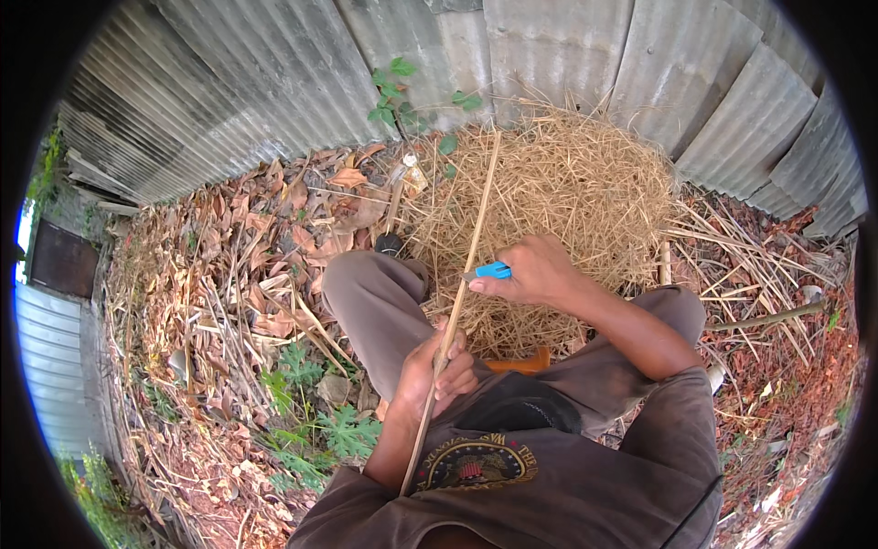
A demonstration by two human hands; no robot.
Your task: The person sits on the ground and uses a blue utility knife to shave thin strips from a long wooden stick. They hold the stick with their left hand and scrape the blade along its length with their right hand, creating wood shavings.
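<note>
My left hand is wrapped round a long thin strip of wood or bamboo, which slants from my chest up and away toward the fence. In my right hand is a blue-handled utility knife, gripped with the thumb along its near side. Its short blade meets the strip's right edge a little above the left hand. The strip's lower end rests against my dark shirt. Whether the blade cuts into the strip cannot be made out.
Beyond my crossed legs lies a heap of pale shavings. A corrugated metal fence stands behind it. Dry leaves cover the ground at left, with green plants near my left knee. Thin sticks lie at right. An orange object sits between my legs.
</note>
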